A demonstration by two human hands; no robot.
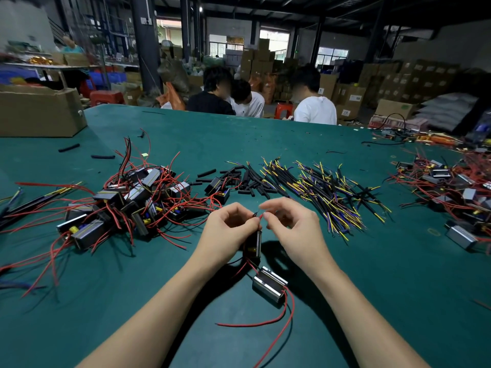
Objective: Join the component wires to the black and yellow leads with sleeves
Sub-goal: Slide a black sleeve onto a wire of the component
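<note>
My left hand point(231, 226) pinches the red and black wire ends point(258, 215) of a small black component point(253, 245) that hangs below my fingers. My right hand point(288, 220) is just right of those wire ends, its fingertips curled close to them; whether they touch is unclear. A metal-cased component point(269, 284) with red wires lies on the green table point(372, 288) below my hands. Black and yellow leads point(326, 192) are spread out beyond my right hand. Short black sleeves point(245, 180) lie scattered past my hands.
A heap of components with red wires point(127, 203) sits at the left. More wired components point(457, 192) lie at the right edge. A cardboard box point(39, 112) stands at the far left. Three people sit beyond the table's far edge.
</note>
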